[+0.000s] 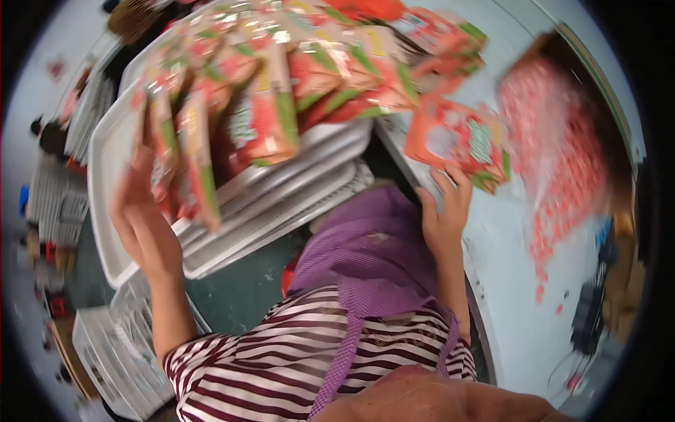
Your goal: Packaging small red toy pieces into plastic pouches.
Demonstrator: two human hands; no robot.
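Observation:
A white plastic tray (105,204) holds many red-and-green printed packets (264,119) standing in leaning rows. My left hand (144,218), blurred by motion, lies along the left end of these packets with its fingers stretched out. On the pale tabletop to the right, a single red packet (450,137) lies near the table's edge. The fingertips of my right hand (446,214) touch its lower edge, with the thumb held apart. Whether those fingers grip it at all is hard to see.
More packets (443,42) lie at the table's far side. A heap of small pink-red pieces (562,155) spreads over the right of the table (492,281), beside a dark-sided box. Below the filled tray are further stacked trays (281,228); white crates (116,359) stand lower left.

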